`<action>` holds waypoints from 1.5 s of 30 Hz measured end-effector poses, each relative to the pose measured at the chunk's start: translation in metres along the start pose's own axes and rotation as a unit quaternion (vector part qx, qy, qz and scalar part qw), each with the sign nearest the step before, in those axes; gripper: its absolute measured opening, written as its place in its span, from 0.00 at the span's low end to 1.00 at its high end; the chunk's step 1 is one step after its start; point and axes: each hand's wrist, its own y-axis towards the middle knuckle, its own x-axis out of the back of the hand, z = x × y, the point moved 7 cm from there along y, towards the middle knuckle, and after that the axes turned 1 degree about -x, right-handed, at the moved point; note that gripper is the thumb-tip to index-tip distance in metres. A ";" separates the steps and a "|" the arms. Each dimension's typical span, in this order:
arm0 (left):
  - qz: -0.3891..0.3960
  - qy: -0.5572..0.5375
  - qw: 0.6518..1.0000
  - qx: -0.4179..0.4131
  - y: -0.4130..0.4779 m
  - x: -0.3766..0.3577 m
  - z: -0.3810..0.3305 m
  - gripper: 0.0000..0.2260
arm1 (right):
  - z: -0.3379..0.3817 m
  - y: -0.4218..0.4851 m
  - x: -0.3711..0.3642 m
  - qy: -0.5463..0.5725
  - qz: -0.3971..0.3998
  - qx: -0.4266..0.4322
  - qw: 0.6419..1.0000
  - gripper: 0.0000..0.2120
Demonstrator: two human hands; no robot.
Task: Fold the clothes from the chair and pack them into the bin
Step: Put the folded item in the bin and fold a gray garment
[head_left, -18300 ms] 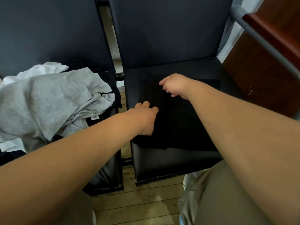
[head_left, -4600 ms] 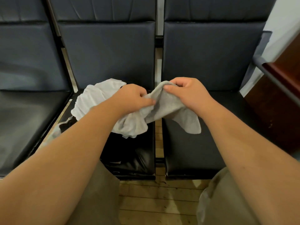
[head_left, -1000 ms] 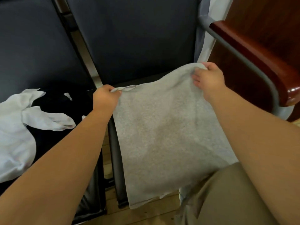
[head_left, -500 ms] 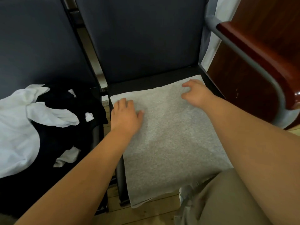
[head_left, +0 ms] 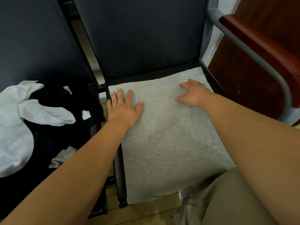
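Observation:
A grey garment (head_left: 165, 137) lies spread flat over the seat of the right-hand black chair (head_left: 142, 38), its near edge hanging over the seat's front. My left hand (head_left: 124, 108) presses flat on its far left part, fingers straight and spread. My right hand (head_left: 193, 94) rests on its far right part with fingers spread. On the left chair lies a pile with a white garment (head_left: 17, 124) tangled with a black garment (head_left: 56, 98). No bin is in view.
A wooden armrest on a grey metal tube (head_left: 263, 51) runs along the right of the chair. Wooden floorboards (head_left: 146, 213) show below the seats. My khaki-clad leg (head_left: 227, 200) is at the bottom right, against the garment's near edge.
One second ago both hands held the grey garment up by its far corners. It has since been laid flat on the seat, and my hands now press on it.

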 end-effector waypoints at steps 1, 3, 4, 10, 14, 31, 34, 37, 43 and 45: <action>0.000 0.001 1.000 0.000 0.005 0.002 0.001 0.38 | 0.003 0.002 0.001 0.001 -0.007 0.003 1.000 0.42; 0.000 0.005 1.000 -0.002 0.010 0.005 0.001 0.38 | 0.008 0.002 0.003 0.009 -0.017 0.007 1.000 0.43; 0.000 0.011 1.000 -0.002 0.011 0.006 0.001 0.37 | 0.011 0.000 0.005 0.010 -0.024 0.003 1.000 0.43; -0.040 -0.006 0.999 -0.028 -0.012 0.009 -0.023 0.33 | 0.010 -0.017 0.016 -0.020 -0.040 -0.048 0.998 0.36; -0.017 -0.019 0.999 -0.047 -0.029 -0.007 -0.027 0.33 | 0.005 -0.024 0.004 -0.044 0.011 -0.052 0.998 0.41; -0.024 -0.010 0.999 -0.025 -0.004 -0.004 -0.014 0.34 | 0.013 -0.001 0.001 -0.037 0.004 -0.044 0.998 0.43; -0.010 -0.005 1.000 -0.029 -0.005 -0.002 -0.016 0.34 | 0.012 -0.004 0.004 -0.043 0.005 -0.044 0.998 0.42; -0.008 0.000 0.999 -0.046 -0.015 0.008 -0.018 0.36 | 0.015 -0.014 0.014 -0.019 -0.017 -0.032 0.999 0.40; 0.080 0.002 0.993 -0.088 -0.057 0.031 -0.020 0.37 | 0.015 -0.062 0.027 0.025 -0.018 -0.010 0.999 0.32; 0.094 -0.014 0.992 -0.088 -0.075 0.040 -0.018 0.36 | 0.013 -0.085 0.033 0.019 -0.034 -0.009 0.999 0.23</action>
